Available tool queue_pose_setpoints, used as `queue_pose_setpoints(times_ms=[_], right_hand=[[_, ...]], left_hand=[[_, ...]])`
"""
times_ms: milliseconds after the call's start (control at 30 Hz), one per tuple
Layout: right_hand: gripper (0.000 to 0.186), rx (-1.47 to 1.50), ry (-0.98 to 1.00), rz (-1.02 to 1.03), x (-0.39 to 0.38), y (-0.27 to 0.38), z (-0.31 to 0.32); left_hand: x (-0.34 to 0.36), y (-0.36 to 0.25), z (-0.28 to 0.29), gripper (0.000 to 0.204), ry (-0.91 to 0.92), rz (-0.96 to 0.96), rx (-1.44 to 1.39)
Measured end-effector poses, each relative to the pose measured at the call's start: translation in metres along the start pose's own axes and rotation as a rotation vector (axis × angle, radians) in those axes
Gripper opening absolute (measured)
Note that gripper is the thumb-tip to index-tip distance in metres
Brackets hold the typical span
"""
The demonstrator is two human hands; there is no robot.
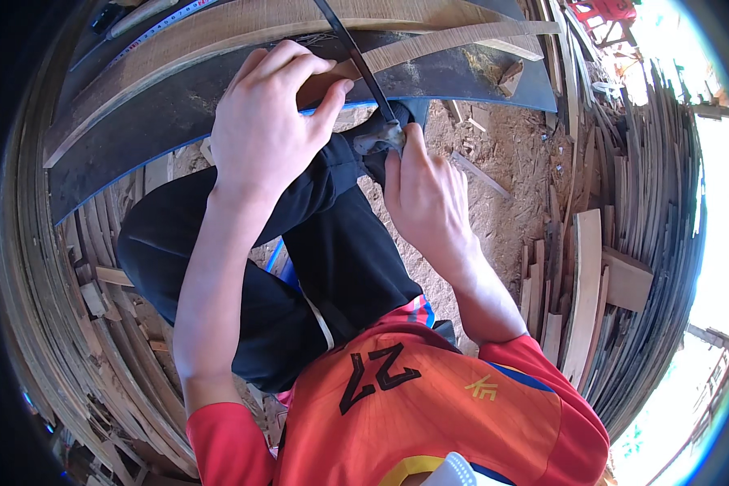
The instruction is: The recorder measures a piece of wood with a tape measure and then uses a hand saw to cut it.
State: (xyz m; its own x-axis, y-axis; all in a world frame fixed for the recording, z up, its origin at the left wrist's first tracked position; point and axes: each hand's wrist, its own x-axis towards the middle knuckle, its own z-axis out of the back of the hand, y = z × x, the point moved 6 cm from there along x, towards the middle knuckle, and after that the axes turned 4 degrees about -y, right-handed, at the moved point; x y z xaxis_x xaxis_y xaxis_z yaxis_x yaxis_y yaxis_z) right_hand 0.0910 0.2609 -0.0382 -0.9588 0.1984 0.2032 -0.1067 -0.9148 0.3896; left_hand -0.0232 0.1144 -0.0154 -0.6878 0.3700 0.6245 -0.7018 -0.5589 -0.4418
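My left hand (271, 121) presses down on a narrow curved strip of wood (462, 42), its fingers and thumb closed round the near end. The strip lies across a dark bench board (146, 166). In my right hand (429, 190) is the worn grey handle of a handsaw-like tool (355, 53). Its long, straight dark blade slants away up and left, crossing the strip just right of my left thumb. Seen nearly edge-on, the blade shows no teeth, and I cannot tell how deep it sits in the wood.
Behind the strip lies a longer curved board (162, 77). A tape measure (170, 20) is at the far left, and a small wood offcut (509, 78) rests on the bench board. Stacked timber (656, 186) lines both sides. Scraps and sawdust cover the ground (502, 174). My legs are by the bench.
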Motion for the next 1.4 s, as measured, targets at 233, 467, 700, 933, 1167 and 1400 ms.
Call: queue_pose_setpoints(times_ms=[233,467,700,933,1167,1400], right_hand=[[0.021,-0.05,-0.006,0.0,-0.0003,0.0012,0.0016],[0.022,-0.044,-0.004,0.012,-0.0007,0.001,0.003],[0.021,-0.074,0.018,-0.018,-0.0047,0.0004,0.0023],[0.021,-0.071,-0.004,-0.007,-0.0015,0.0038,0.0007],[0.021,-0.072,0.013,-0.019,-0.0056,0.0012,0.0012],[0.023,-0.024,0.005,0.001,-0.0005,0.0009,0.0008]], left_hand=[[0.0005,0.0,0.0004,0.021,-0.008,-0.007,0.003],[-0.0003,-0.001,0.0013,0.022,-0.035,-0.021,0.047],[0.0,0.0003,0.0004,0.022,-0.046,-0.067,0.079],[-0.0006,0.0004,0.0001,0.022,-0.04,-0.051,0.091],[-0.0006,0.0003,0.0003,0.021,-0.034,-0.043,0.09],[0.0012,-0.0023,0.0037,0.021,-0.026,-0.015,0.102]])
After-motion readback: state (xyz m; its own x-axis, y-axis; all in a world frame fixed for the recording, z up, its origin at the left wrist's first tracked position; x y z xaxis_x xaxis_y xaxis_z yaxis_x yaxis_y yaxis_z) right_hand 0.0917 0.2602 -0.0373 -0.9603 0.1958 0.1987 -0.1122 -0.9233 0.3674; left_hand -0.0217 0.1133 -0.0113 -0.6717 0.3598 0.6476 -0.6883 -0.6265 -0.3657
